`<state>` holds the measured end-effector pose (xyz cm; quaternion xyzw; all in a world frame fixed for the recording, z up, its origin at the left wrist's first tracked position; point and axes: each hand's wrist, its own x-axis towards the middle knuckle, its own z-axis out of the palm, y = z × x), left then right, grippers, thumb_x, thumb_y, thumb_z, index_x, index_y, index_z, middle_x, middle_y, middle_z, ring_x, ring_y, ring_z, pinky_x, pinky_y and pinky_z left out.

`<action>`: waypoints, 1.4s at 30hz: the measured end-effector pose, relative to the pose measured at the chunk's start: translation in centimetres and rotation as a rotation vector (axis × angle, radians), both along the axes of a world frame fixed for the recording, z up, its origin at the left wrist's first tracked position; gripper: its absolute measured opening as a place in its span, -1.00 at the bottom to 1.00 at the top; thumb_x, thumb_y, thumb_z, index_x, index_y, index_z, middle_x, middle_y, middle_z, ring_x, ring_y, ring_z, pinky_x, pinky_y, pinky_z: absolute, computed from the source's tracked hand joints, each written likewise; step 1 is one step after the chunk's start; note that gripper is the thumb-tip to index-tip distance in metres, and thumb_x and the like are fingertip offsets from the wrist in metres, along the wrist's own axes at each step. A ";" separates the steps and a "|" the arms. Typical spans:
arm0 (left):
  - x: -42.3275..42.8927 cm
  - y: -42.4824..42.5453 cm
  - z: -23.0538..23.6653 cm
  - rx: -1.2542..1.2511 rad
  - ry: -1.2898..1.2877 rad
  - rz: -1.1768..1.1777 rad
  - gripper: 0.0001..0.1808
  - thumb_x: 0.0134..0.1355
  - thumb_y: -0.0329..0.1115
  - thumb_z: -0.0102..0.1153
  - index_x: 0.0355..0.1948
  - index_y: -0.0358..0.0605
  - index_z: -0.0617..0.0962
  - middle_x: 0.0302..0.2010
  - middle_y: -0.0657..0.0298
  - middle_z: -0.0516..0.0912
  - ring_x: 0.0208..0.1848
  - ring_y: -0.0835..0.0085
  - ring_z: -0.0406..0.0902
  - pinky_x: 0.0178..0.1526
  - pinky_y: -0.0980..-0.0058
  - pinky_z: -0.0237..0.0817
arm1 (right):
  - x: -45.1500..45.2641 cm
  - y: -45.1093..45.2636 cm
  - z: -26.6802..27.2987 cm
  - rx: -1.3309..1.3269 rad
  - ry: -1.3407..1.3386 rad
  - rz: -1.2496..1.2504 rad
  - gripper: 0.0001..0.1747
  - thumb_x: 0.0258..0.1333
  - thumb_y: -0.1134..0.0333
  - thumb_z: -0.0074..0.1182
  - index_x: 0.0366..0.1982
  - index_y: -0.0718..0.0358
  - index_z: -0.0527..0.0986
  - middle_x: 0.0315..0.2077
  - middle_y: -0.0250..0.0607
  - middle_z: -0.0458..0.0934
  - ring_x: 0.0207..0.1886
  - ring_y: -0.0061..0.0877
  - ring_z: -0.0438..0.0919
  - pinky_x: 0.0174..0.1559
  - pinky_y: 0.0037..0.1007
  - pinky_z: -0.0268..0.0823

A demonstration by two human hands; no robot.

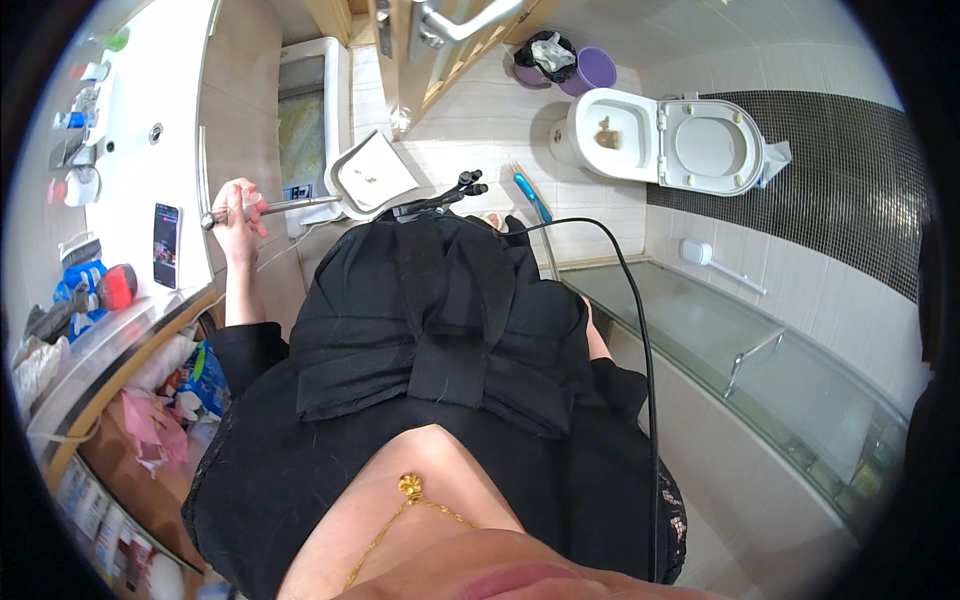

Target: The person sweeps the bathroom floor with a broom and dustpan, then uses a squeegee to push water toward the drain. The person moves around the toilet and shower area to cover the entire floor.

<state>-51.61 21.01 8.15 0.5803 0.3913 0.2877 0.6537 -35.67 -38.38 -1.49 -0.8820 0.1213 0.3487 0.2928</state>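
My left hand (238, 210) is wrapped around the metal handle (304, 202) of a long-handled dustpan. The white dustpan (373, 176) is tilted just above or on the tiled floor, and a few small bits of debris (365, 178) lie in it. My right hand is out of view behind my black dress; only part of that forearm (595, 334) shows. Ahead of it, a broom (531, 196) with a blue head and pale bristles rests on the floor tiles. Its metal handle (551, 255) runs back towards my right side, and I cannot see where it ends.
A toilet (611, 135) stands ahead right, lid raised, with purple bins (596, 71) beyond. An open door (420, 67) juts in ahead. A white tub (337, 112) stands left of it. A phone (166, 246) leans on the washbasin counter (150, 180). Glass panels (675, 307) line the right.
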 end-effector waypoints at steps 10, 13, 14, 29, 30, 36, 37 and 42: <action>5.0 -9.9 1.5 0.099 0.040 0.042 -0.67 0.30 -0.08 -0.10 -0.32 -0.14 0.50 -0.67 0.34 0.45 -0.74 0.76 0.22 -0.82 0.77 0.00 | 7.6 -8.4 0.4 0.441 0.280 -0.025 -0.52 -0.04 0.41 0.14 -0.04 0.45 0.41 -0.27 -0.18 0.59 -0.18 -0.53 0.52 -0.10 -0.50 0.34; 8.0 -12.9 2.4 0.121 0.056 0.042 -0.69 0.31 -0.12 -0.10 -0.32 -0.16 0.51 -0.65 0.35 0.45 -0.72 0.76 0.25 -0.82 0.77 0.01 | 9.0 -9.8 2.9 0.579 0.337 -0.165 -0.52 -0.02 0.45 0.11 0.00 0.44 0.37 -0.28 -0.22 0.59 -0.18 -0.55 0.52 -0.08 -0.51 0.34; 9.1 -13.7 2.9 0.110 0.076 0.053 -0.69 0.31 -0.13 -0.10 -0.31 -0.17 0.51 -0.64 0.35 0.46 -0.71 0.76 0.26 -0.82 0.77 0.02 | 9.4 -10.2 3.9 0.626 0.359 -0.214 -0.51 -0.01 0.47 0.10 0.01 0.44 0.36 -0.28 -0.23 0.58 -0.18 -0.55 0.51 -0.07 -0.52 0.33; 32.4 -18.7 13.6 0.278 -0.062 -0.099 -0.72 0.30 -0.14 -0.05 -0.26 -0.12 0.56 -0.65 0.43 0.43 -0.73 0.82 0.22 -0.79 0.80 -0.05 | 20.7 -13.0 22.9 0.049 -0.145 0.540 -0.41 -0.05 0.49 0.07 0.12 0.17 0.32 -0.77 -0.16 0.35 -0.73 -0.54 0.40 -0.61 -0.50 0.20; 34.3 -18.6 14.2 0.271 -0.077 -0.093 -0.71 0.30 -0.13 -0.05 -0.25 -0.12 0.56 -0.65 0.43 0.43 -0.74 0.82 0.21 -0.79 0.79 -0.07 | 21.4 -13.0 23.9 0.075 -0.276 0.614 -0.42 -0.06 0.49 0.06 0.10 0.16 0.34 -0.72 -0.06 0.38 -0.66 -0.38 0.46 -0.55 -0.45 0.25; 45.5 -17.5 16.4 0.234 -0.138 -0.201 -0.72 0.28 -0.14 -0.05 -0.37 -0.15 0.51 -0.64 0.36 0.44 -0.72 0.66 0.32 -0.71 0.61 0.13 | 24.9 -13.1 29.7 -0.289 -0.347 0.833 -0.36 -0.13 0.46 0.05 0.11 0.04 0.33 -0.61 0.00 0.50 -0.52 -0.10 0.50 -0.45 -0.15 0.34; 47.6 -17.5 16.5 0.241 -0.213 -0.250 -0.68 0.30 -0.10 -0.08 -0.39 -0.13 0.51 -0.73 0.44 0.37 -0.86 0.75 0.15 -0.87 0.71 -0.12 | 25.5 -12.7 30.1 -0.319 -0.327 0.824 -0.36 -0.14 0.46 0.05 0.11 0.04 0.33 -0.61 0.00 0.50 -0.52 -0.10 0.50 -0.45 -0.16 0.34; 57.7 -17.6 16.9 0.226 -0.229 -0.490 -0.69 0.26 -0.10 -0.03 -0.48 -0.09 0.49 -0.73 0.42 0.40 -0.83 0.72 0.22 -0.81 0.72 -0.02 | 29.8 -9.9 30.4 -0.374 -0.306 0.828 -0.34 -0.16 0.47 0.05 0.11 0.02 0.34 -0.61 -0.01 0.50 -0.52 -0.09 0.49 -0.44 -0.15 0.35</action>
